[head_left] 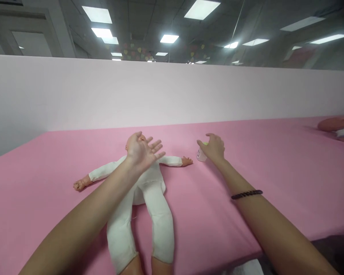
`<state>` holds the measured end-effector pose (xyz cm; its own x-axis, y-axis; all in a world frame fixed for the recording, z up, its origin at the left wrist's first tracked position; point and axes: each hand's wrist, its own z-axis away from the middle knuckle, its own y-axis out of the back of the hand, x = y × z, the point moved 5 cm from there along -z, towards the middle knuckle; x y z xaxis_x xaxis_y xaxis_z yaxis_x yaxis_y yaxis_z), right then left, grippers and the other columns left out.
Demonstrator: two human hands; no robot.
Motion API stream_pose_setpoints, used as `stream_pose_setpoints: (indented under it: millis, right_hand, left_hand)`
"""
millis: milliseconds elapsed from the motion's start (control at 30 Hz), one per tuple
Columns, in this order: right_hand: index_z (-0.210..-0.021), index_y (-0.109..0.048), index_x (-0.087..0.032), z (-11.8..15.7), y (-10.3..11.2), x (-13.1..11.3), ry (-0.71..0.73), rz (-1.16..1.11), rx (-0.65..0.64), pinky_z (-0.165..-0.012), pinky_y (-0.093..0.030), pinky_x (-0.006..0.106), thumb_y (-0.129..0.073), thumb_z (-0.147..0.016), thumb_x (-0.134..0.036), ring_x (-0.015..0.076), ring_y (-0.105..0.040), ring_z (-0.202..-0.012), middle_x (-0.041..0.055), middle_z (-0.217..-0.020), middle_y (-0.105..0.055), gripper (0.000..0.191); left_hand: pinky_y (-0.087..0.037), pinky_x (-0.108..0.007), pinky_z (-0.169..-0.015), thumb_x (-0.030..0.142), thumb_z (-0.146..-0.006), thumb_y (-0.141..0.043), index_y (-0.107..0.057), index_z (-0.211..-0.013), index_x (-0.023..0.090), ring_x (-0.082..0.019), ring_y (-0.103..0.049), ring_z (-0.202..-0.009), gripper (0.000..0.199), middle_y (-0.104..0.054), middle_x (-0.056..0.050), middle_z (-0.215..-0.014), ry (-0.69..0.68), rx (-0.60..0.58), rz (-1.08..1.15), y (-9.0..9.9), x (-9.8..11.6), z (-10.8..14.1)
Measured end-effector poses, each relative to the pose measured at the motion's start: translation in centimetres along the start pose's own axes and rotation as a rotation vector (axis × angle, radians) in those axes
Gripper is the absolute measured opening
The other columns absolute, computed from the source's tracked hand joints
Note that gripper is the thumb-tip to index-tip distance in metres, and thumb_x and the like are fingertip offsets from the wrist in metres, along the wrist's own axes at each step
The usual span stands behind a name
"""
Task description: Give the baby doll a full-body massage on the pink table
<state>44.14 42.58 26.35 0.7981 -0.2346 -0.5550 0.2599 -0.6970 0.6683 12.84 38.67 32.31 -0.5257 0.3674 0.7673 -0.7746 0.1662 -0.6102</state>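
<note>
A doll with a white cloth body (151,177) lies on its back on the pink surface (200,214), arms spread and legs toward me. Palm up and fingers spread, my left hand (143,152) is over the doll's head and upper chest, hiding most of its face. Nothing lies in that palm. To the right of the doll stands a small whitish bottle (201,155) with a yellow-green top. My right hand (213,148) is at the bottle, its thumb and fingers apart and partly covering the top; no firm grip on it shows.
A white wall (160,95) runs behind the pink surface, with glass above it. Part of another doll (336,124) lies at the far right edge. Something white (248,268) shows below the front edge of the surface.
</note>
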Motion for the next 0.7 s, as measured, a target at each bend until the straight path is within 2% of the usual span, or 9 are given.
stream_pose_setpoints:
  millis: [67, 133, 267, 367, 433, 500, 600, 700]
  right_hand:
    - [-0.111, -0.064, -0.019, 0.1, -0.7, 2.0, -0.078, -0.046, -0.146, -0.078, -0.047, 0.041, -0.057, -0.083, -0.049, 0.0307, -0.062, -0.095, 0.0161, -0.109, -0.068, 0.041]
    - [-0.1, -0.067, -0.021, 0.7, -0.4, 2.0, -0.053, -0.049, -0.154, -0.068, -0.044, 0.036, -0.054, -0.085, -0.052, 0.0267, -0.062, -0.079, 0.0112, -0.09, -0.071, 0.038]
    - [-0.089, -0.068, -0.021, 3.2, 2.7, -2.2, 0.141, -0.124, 0.047, -0.065, -0.04, 0.033, -0.054, -0.086, -0.051, 0.0241, -0.061, -0.07, 0.0078, -0.078, -0.071, 0.033]
    - [-0.083, -0.068, -0.021, 6.3, 4.0, -6.6, 0.386, -0.271, 0.016, -0.06, -0.041, 0.029, -0.056, -0.087, -0.051, 0.0193, -0.06, -0.062, 0.005, -0.072, -0.07, 0.033]
    - [-0.08, -0.067, -0.021, 8.6, 3.9, -9.0, 0.579, -0.253, -0.044, -0.058, -0.038, 0.028, -0.055, -0.089, -0.049, 0.0171, -0.059, -0.058, 0.0041, -0.069, -0.069, 0.032]
    - [-0.079, -0.066, -0.021, 10.7, 3.2, -10.4, 0.702, -0.193, -0.092, -0.055, -0.034, 0.028, -0.053, -0.091, -0.045, 0.0159, -0.057, -0.056, 0.0035, -0.065, -0.067, 0.03]
    - [-0.076, -0.063, -0.021, 12.6, 1.6, -11.1, 0.778, -0.136, -0.166, -0.051, -0.029, 0.028, -0.05, -0.093, -0.045, 0.0151, -0.054, -0.053, 0.0033, -0.063, -0.066, 0.032]
    - [-0.073, -0.06, -0.021, 13.3, 0.3, -10.9, 0.808, -0.104, -0.2, -0.053, -0.031, 0.028, -0.049, -0.093, -0.043, 0.0156, -0.055, -0.054, 0.0035, -0.064, -0.066, 0.031]
  left_hand:
    - [-0.048, -0.048, -0.1, 0.048, -0.094, -0.03, -0.028, -0.148, 0.01, -0.034, -0.045, -0.137, 0.066, -0.048, -0.025, -0.14, 0.126, 0.027, 0.028, -0.7, -2.4, 1.0]
    - [-0.047, -0.047, -0.102, 0.047, -0.092, -0.035, -0.022, -0.151, 0.009, -0.033, -0.039, -0.142, 0.071, -0.041, -0.026, -0.147, 0.225, 0.056, 0.042, -0.9, -4.5, 1.6]
    - [-0.041, -0.044, -0.109, 0.045, -0.091, -0.038, -0.023, -0.149, 0.006, -0.031, -0.029, -0.148, 0.071, -0.035, -0.026, -0.151, 0.32, 0.101, 0.047, -0.8, -6.9, 2.1]
    - [-0.046, -0.04, -0.104, 0.044, -0.092, -0.039, -0.035, -0.141, 0.008, -0.03, -0.035, -0.144, 0.061, -0.043, -0.024, -0.144, 0.308, 0.148, 0.056, -0.6, -7.2, 2.3]
    - [-0.051, -0.035, -0.096, 0.043, -0.093, -0.039, -0.044, -0.132, 0.01, -0.029, -0.044, -0.137, 0.051, -0.051, -0.022, -0.135, 0.281, 0.172, 0.062, -0.6, -7.1, 2.3]
    - [-0.053, -0.029, -0.087, 0.041, -0.094, -0.038, -0.05, -0.123, 0.011, -0.026, -0.054, -0.124, 0.043, -0.057, -0.019, -0.121, 0.253, 0.175, 0.079, -0.7, -7.0, 2.3]
    - [-0.053, -0.023, -0.074, 0.037, -0.096, -0.036, -0.053, -0.113, 0.008, -0.02, -0.062, -0.092, 0.037, -0.059, -0.013, -0.095, 0.244, 0.167, 0.104, -0.8, -6.9, 2.2]
    - [-0.051, -0.023, -0.061, 0.035, -0.096, -0.037, -0.053, -0.104, 0.012, -0.016, -0.057, -0.069, 0.028, -0.054, -0.007, -0.078, 0.246, 0.206, 0.1, -0.5, -6.8, 1.9]
